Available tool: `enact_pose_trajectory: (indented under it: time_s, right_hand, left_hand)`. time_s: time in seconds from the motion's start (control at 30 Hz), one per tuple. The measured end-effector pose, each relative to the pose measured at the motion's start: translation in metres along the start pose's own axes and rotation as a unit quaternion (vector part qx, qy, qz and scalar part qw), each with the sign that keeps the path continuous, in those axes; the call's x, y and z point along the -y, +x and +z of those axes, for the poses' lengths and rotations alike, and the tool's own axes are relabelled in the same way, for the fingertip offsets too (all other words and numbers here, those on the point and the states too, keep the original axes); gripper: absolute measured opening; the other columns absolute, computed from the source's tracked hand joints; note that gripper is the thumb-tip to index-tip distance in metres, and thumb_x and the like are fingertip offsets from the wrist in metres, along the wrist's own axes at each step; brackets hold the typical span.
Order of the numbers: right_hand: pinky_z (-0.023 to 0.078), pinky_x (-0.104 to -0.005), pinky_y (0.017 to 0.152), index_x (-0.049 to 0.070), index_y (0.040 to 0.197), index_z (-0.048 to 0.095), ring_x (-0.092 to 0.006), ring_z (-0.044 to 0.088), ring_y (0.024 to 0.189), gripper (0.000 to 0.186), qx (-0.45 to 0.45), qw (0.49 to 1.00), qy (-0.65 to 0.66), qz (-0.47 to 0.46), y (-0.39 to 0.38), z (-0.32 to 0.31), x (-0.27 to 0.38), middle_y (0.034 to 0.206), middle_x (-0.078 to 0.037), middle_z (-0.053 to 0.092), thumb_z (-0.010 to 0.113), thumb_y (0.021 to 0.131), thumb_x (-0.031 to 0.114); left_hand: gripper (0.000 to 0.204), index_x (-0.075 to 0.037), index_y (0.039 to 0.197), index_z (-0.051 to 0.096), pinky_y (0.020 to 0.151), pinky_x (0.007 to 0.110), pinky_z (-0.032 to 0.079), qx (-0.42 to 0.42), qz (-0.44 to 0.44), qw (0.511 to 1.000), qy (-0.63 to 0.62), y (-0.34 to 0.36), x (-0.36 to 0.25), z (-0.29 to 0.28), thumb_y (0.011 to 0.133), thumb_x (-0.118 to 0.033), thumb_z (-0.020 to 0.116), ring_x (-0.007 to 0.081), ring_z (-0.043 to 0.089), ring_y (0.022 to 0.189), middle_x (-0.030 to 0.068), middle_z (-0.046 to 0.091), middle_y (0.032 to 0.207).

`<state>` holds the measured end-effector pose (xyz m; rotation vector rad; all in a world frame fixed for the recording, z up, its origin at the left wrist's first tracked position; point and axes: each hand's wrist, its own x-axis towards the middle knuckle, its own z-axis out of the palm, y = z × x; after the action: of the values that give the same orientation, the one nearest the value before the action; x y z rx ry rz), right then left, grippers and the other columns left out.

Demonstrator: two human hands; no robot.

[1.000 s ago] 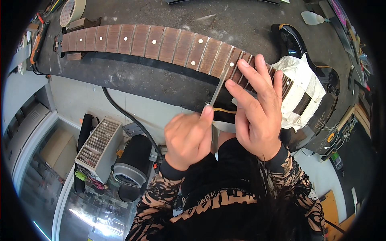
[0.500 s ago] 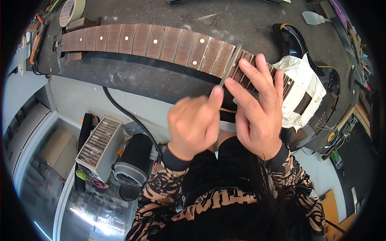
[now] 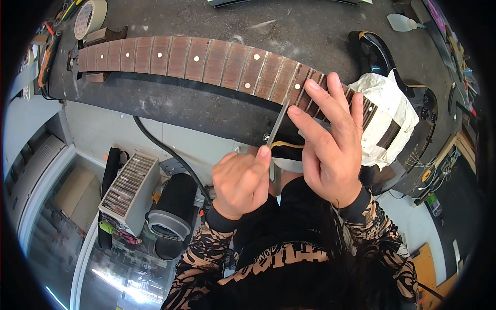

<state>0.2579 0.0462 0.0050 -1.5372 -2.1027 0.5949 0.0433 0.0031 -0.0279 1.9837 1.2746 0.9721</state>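
Note:
An electric guitar lies across the bench, its brown fretboard (image 3: 178, 58) with white dot inlays running from far left toward the right. White masking paper (image 3: 383, 90) covers part of the glossy black body (image 3: 374, 54). My left hand (image 3: 238, 181) is closed on a thin metal file (image 3: 278, 124), its thumb along the near end. The file's far tip meets the near edge of the fretboard, close to my right index fingertip. With fingers spread, my right hand (image 3: 330, 142) rests its fingertips on the frets beside the masking paper. Its palm hides part of the guitar.
Wooden blocks (image 3: 106, 35) sit at the neck's far left end, near a roll of tape (image 3: 90, 18). A small white bottle (image 3: 402, 22) stands at the back right. Below the bench are a rack of thin cases (image 3: 129, 183), a black cylinder (image 3: 174, 199) and a black cable (image 3: 168, 150).
My left hand has drawn the file back toward me and slightly left, off the fretboard's top to its near edge. My right hand stays almost in place.

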Motion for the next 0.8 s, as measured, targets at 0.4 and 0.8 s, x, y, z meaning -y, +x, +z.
enact_pose_trajectory:
  time_s: [0.4,0.8]
  right_hand:
    - [0.023,-0.0648,0.13,0.016,0.138,0.075,-0.0407,0.047,0.157,0.056,0.014,1.0,-0.007,0.01,0.0,-0.004,0.003,0.16,-0.014,0.059,0.067,0.086,-0.003]
    - [0.024,-0.065,0.129,0.016,0.139,0.074,-0.0404,0.048,0.157,0.058,0.007,1.0,0.0,0.012,0.001,-0.004,0.005,0.16,-0.014,0.06,0.067,0.085,-0.005]
  left_hand:
    - [0.044,0.005,0.127,0.072,0.058,0.038,0.049,0.013,-0.023,1.0,-0.002,0.019,-0.002,0.002,0.085,0.016,0.073,0.0304,0.066,0.061,0.0128,0.072,0.082]
    - [0.045,0.003,0.127,0.069,0.053,0.036,0.046,0.023,-0.015,1.0,-0.014,-0.011,-0.01,-0.014,0.084,0.019,0.072,0.0282,0.058,0.052,0.0095,0.063,0.072]
